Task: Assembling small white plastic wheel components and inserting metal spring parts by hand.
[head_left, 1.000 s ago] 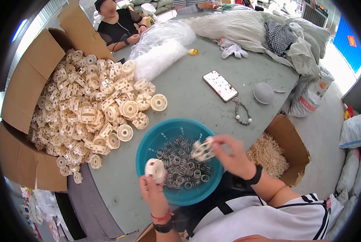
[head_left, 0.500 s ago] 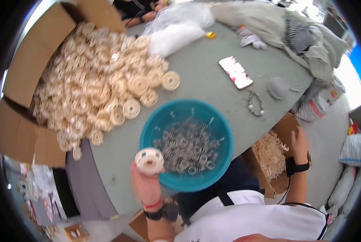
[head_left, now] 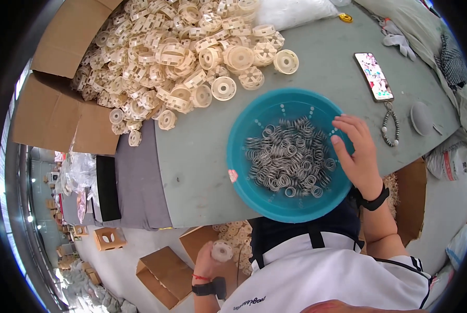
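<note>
Cream plastic spool (head_left: 222, 251), clasped in the left hand (head_left: 208, 263), has dropped from beside the teal basin (head_left: 244, 151) to below the table edge, at about 7 o'clock of it, over what appears to be a carton of like parts (head_left: 233, 236). The right hand (head_left: 356, 154), back from the 4 o'clock side, rests fingers spread, gripping nothing, on the metal springs (head_left: 288, 159). Loose spool pile (head_left: 181, 57) at 11 o'clock.

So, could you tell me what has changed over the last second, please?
The right hand, down by the side carton half a second ago, has come back into the blue basin over the metal springs. The left hand has dropped below the table edge, keeping hold of its white plastic wheel. The wheel pile and phone stayed put.
</note>
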The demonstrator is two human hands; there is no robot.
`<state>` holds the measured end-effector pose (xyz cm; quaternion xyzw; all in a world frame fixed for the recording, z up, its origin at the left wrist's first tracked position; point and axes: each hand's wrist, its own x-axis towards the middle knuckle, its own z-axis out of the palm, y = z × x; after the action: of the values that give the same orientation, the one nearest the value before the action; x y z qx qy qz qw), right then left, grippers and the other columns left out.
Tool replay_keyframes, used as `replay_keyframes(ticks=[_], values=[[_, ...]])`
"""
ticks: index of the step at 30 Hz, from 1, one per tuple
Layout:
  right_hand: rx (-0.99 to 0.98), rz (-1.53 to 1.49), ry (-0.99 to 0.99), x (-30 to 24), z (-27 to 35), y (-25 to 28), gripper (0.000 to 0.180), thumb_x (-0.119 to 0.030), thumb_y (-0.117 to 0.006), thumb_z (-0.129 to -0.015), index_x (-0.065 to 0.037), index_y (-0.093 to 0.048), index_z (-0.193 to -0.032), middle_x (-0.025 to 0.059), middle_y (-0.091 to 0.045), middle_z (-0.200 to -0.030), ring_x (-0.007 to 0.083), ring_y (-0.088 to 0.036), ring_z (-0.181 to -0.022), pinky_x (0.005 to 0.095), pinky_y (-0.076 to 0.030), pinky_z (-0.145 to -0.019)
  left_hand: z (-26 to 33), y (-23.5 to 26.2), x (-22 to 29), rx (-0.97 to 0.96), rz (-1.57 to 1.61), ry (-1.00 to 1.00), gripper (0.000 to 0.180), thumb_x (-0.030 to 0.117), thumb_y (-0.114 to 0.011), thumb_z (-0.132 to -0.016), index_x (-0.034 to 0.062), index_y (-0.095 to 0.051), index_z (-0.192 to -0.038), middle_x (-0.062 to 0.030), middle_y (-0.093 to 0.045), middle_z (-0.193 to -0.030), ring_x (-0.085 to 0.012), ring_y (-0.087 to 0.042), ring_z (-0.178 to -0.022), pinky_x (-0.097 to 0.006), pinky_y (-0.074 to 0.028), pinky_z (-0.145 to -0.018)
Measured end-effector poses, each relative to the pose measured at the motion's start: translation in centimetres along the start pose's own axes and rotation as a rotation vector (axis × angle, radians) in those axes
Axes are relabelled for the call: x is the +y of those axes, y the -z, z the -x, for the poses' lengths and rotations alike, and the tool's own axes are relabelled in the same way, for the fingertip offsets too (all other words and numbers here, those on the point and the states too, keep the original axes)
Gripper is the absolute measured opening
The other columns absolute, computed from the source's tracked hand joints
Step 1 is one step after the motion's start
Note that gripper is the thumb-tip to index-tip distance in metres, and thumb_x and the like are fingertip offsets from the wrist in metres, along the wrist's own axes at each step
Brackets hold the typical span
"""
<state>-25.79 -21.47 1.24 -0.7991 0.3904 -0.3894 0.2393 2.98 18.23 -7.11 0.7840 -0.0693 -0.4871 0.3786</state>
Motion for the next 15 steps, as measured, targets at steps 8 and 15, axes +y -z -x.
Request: replay_keyframes(ticks=[8, 15], values=[[0.067, -0.391, -0.382, 2.2, 2.0, 0.2, 0.043, 0.004, -0.048, -0.083, 0.001, -0.047, -0.126, 0.0134, -0.054, -0.118, 0.0223, -0.051, -0.113, 0.0318, -0.037, -0.098, 1.4, -4.4, 15.1, -0.243, -0.19, -0.174, 0.04, 0.029, -0.046, -0.097, -0.0036, -0.048, -0.12, -0.0146, -0.063, -0.102, -0.0186, -0.063, -0.087, -0.031, -0.051, -0.075], [0.091, -0.494, -0.412, 2.0, 3.0, 0.8, 0.044, 0.006, -0.047, -0.083, 0.002, -0.046, -0.126, 0.0109, -0.054, -0.117, 0.0174, -0.053, -0.108, 0.0291, -0.04, -0.093, -9.4, -8.6, 25.6, 0.098, -0.452, -0.901, 0.046, 0.032, -0.048, -0.095, -0.0026, -0.042, -0.126, -0.018, -0.051, -0.123, -0.0258, -0.05, -0.111, -0.038, -0.039, -0.095]])
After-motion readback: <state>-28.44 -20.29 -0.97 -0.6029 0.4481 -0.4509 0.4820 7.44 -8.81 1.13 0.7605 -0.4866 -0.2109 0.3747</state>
